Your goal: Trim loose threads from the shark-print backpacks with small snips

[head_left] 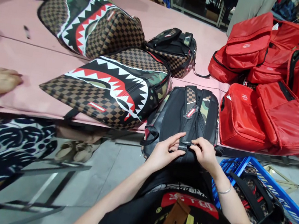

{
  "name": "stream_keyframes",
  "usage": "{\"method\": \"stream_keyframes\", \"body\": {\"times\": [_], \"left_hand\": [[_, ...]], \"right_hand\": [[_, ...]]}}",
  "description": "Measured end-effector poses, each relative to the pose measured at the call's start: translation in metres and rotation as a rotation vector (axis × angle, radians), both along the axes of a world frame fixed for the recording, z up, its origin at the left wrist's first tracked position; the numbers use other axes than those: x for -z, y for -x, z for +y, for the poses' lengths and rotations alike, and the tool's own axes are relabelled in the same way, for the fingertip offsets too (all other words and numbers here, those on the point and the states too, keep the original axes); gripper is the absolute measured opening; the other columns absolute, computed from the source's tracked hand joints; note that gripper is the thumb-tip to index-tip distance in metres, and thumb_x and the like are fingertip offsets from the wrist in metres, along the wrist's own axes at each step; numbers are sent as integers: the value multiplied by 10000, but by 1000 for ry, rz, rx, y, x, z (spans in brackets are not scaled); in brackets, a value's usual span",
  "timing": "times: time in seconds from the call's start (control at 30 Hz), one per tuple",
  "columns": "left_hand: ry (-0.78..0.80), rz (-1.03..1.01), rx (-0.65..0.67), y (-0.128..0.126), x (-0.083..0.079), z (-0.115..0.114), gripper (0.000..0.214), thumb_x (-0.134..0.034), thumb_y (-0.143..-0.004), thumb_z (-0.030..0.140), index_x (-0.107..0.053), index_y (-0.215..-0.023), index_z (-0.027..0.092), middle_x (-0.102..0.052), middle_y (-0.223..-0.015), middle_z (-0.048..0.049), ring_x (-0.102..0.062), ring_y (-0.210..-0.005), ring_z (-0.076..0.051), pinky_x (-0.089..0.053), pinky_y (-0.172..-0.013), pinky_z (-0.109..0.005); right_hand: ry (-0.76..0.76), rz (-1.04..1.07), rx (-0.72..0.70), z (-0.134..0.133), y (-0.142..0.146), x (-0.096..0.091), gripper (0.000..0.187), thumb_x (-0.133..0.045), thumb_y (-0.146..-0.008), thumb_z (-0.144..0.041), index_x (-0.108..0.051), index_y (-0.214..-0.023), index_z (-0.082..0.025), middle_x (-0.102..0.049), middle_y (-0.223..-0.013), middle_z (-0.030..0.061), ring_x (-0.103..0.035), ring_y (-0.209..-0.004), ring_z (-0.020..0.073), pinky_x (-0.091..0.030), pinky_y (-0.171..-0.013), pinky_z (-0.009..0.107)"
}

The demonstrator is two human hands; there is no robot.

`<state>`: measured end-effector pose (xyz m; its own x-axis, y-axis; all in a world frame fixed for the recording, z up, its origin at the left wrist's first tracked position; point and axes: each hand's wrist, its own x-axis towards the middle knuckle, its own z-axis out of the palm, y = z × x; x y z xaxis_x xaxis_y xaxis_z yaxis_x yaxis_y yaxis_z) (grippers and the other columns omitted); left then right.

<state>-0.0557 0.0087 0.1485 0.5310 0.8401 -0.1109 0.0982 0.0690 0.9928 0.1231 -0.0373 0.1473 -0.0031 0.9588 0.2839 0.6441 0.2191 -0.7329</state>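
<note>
A black backpack (172, 108) with checkered and camouflage patches on its straps lies in front of me at the table edge, its strap side up. My left hand (168, 150) curls its thumb and fingers around a short black strap (182, 147) at the near end of the bag. Pinched at the other end of that strap is my right hand (205, 153), with a small shiny bit at its fingertips. A small tag in clear plastic (191, 112) lies on the shoulder straps. Left of it lies a checkered backpack with a shark-mouth print (108, 87).
Behind are another shark-mouth backpack (95, 23) and a smaller checkered bag (174, 50). Red backpacks (283, 112) are piled at right on the pink table (206, 27). A blue crate (275, 185) of bags stands below right. Another person's hand (2, 80) rests at left.
</note>
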Motion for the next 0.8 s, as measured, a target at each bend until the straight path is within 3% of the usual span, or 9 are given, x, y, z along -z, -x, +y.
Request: {"method": "stream_keyframes", "body": {"times": [0.13, 0.23, 0.33, 0.43, 0.5, 0.57, 0.67, 0.73, 0.8], "left_hand": [[101, -112, -65, -4, -7, -6, 506, -665, -674, 261, -521, -1147, 150, -623, -999, -74, -592, -894, -159, -482, -814, -289], [54, -93, -117, -7, -6, -10, 338, -670, -679, 309, -583, -965, 150, -633, -906, -51, -601, -816, -150, -497, -753, -276], [9, -60, -205, -7, 0, -9, 249, -637, -714, 376, -606, -800, 145, -651, -804, -42, -610, -774, -160, -493, -748, -293], [2, -70, -331, 4, 3, -1, 269, -618, -735, 410, -596, -714, 143, -682, -894, -86, -623, -880, -210, -482, -801, -334], [-41, -66, -441, 16, 1, 6, 351, -513, -808, 452, -568, -648, 145, -669, -1011, -118, -613, -947, -230, -465, -848, -370], [-194, 41, -518, 27, -4, 9, 460, -354, -881, 461, -566, -613, 153, -646, -1080, -119, -577, -1019, -233, -411, -928, -406], [-479, 254, -430, 28, -13, 4, 352, -412, -862, 441, -628, -843, 164, -590, -1142, -109, -513, -1086, -233, -404, -936, -388], [-579, 331, -328, 19, -15, -4, 366, -575, -769, 430, -576, -1025, 168, -553, -1122, -112, -541, -994, -225, -468, -832, -347], [-622, 393, -276, 7, -13, -12, 420, -653, -708, 401, -546, -1041, 168, -555, -1026, -96, -560, -876, -205, -491, -754, -320]], "right_hand": [[167, 584, 173, 11, 8, 4, 262, -494, -803, -433, -474, -909, -195, -507, -656, -31, -475, -525, 102, -380, -499, 226], [381, 765, 69, 24, 17, 0, 329, -522, -745, -511, -450, -823, -200, -367, -554, -83, -297, -411, 66, -237, -400, 200], [399, 688, 66, 35, 25, -4, 350, -583, -699, -496, -408, -646, -197, -324, -525, -81, -291, -453, 69, -237, -433, 207], [315, 589, 182, 42, 29, -4, 339, -617, -661, -449, -403, -606, -192, -356, -545, -68, -329, -511, 82, -267, -480, 211], [303, 546, 220, 45, 28, -3, 316, -605, -661, -432, -404, -606, -193, -360, -548, -67, -334, -522, 87, -272, -492, 211], [299, 504, 232, 47, 28, -4, 307, -596, -659, -419, -395, -597, -195, -354, -546, -70, -333, -525, 87, -271, -501, 209], [299, 421, 236, 49, 32, -9, 303, -584, -664, -396, -374, -575, -196, -344, -537, -74, -331, -522, 85, -265, -513, 206], [291, 355, 253, 50, 38, -15, 290, -569, -672, -363, -359, -562, -196, -333, -527, -75, -327, -520, 84, -258, -515, 204], [273, 295, 283, 51, 43, -19, 271, -555, -675, -326, -347, -557, -198, -319, -517, -77, -321, -517, 84, -252, -512, 203]]}}
